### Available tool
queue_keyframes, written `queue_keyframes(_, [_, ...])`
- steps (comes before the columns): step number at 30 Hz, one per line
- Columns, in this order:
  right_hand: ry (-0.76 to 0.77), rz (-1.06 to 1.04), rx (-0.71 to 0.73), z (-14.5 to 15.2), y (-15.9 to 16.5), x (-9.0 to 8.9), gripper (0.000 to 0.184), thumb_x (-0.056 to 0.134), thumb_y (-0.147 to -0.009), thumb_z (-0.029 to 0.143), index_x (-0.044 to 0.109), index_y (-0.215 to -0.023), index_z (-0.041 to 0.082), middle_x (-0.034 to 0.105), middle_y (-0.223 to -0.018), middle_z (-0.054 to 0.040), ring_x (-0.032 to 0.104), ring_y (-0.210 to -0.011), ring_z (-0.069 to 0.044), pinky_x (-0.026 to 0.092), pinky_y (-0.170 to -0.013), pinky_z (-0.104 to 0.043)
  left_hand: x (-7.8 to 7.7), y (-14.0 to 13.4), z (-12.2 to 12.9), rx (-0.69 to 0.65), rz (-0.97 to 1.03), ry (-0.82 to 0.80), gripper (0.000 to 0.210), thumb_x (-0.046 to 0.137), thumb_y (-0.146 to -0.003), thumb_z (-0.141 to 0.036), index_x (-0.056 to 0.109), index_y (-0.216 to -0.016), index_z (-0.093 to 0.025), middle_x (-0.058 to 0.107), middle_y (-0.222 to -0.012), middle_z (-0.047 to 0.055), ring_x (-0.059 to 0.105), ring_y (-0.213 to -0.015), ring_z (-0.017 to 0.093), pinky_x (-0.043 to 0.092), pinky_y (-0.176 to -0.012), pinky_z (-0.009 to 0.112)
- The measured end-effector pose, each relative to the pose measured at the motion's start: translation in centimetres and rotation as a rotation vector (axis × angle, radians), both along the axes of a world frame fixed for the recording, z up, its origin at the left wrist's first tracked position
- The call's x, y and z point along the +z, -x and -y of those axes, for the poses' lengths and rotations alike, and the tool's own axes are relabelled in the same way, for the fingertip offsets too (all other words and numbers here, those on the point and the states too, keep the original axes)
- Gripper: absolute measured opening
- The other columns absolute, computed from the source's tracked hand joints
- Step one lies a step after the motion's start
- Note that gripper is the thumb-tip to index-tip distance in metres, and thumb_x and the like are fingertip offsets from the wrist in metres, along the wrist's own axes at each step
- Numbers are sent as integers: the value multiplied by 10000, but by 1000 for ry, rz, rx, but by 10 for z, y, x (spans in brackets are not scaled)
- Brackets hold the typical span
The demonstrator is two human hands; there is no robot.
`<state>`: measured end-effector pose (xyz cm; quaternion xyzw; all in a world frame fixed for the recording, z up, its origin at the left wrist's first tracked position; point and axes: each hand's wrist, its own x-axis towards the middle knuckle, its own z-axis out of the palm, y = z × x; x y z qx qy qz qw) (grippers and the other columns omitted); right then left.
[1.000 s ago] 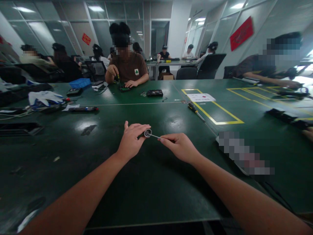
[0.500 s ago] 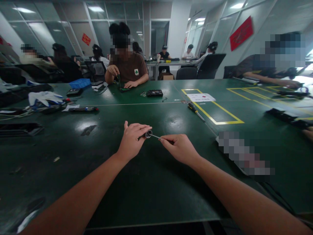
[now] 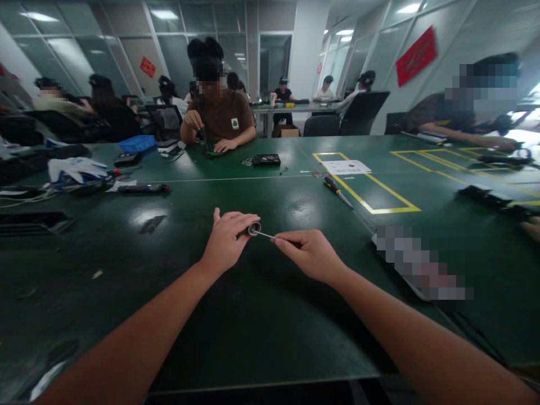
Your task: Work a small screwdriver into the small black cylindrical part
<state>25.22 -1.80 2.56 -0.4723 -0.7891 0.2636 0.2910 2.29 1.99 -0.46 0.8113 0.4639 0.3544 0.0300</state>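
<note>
Over the green table, my left hand [image 3: 228, 239] is closed around a small round part with a silvery ring-shaped end [image 3: 254, 228]; its body is mostly covered by my fingers. The open end of this part faces my right hand [image 3: 310, 252]. Between the thumb and fingers of my right hand is a thin metal rod [image 3: 265, 234], probably a tool's shaft. The rod's far tip reaches into the ring, and its grip, if any, is hidden in my palm. Beyond my hands lies a screwdriver [image 3: 337, 191] with a black and yellow handle.
A pixelated flat object [image 3: 415, 267] lies right of my right arm. White gloves [image 3: 78, 170], a dark pen-like tool [image 3: 143, 189] and a blue tray [image 3: 137, 144] are at the left. Across the table, a person in brown [image 3: 221, 115] works near a black device [image 3: 266, 160].
Almost nothing differs. The ring end has turned slightly in my left hand, and the view has shifted a little. The rod's tip stays in the ring.
</note>
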Motion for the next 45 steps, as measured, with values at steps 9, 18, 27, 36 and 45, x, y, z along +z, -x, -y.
queue_keyframes(9, [-84, 83, -76, -1, 1, -4, 334, 503, -983, 338, 748, -805, 199, 523, -579, 36, 475, -530, -115, 326, -562, -271, -3, 2, -1, 3, -6, -16, 313, 634, -944, -229, 686, -1239, -320, 718, -1268, 27, 601, -1214, 259, 119, -1209, 686])
queue_keyframes(18, [-113, 127, -68, 0, 2, -5, 338, 489, -988, 309, 717, -767, 192, 551, -584, 32, 486, -521, -108, 322, -557, -267, 0, -1, 1, -12, -52, -23, 335, 617, -951, -201, 682, -1253, -332, 718, -1254, 24, 590, -1207, 257, 123, -1200, 696])
queue_keyframes(27, [-144, 157, -91, 0, 4, -5, 309, 507, -978, 281, 759, -819, 198, 583, -585, 30, 480, -507, -103, 305, -555, -268, 1, -1, 1, -31, -84, -38, 359, 614, -949, -169, 682, -1257, -342, 722, -1249, 12, 591, -1195, 250, 112, -1196, 710])
queue_keyframes(36, [-126, 173, -31, -5, -3, -5, 295, 518, -971, 275, 797, -907, 204, 574, -594, 33, 457, -504, -99, 309, -562, -265, 2, -1, -2, -107, -132, 51, 350, 550, -973, -173, 654, -1275, -314, 714, -1280, 12, 592, -1229, 248, 47, -1207, 720])
queue_keyframes(45, [-30, 72, -37, -7, -4, -5, 327, 507, -978, 322, 808, -923, 206, 552, -612, 28, 441, -533, -109, 326, -572, -266, 0, 1, -2, -146, -36, 157, 336, 535, -995, -211, 607, -1310, -299, 643, -1402, 18, 574, -1329, 239, 197, -1224, 659])
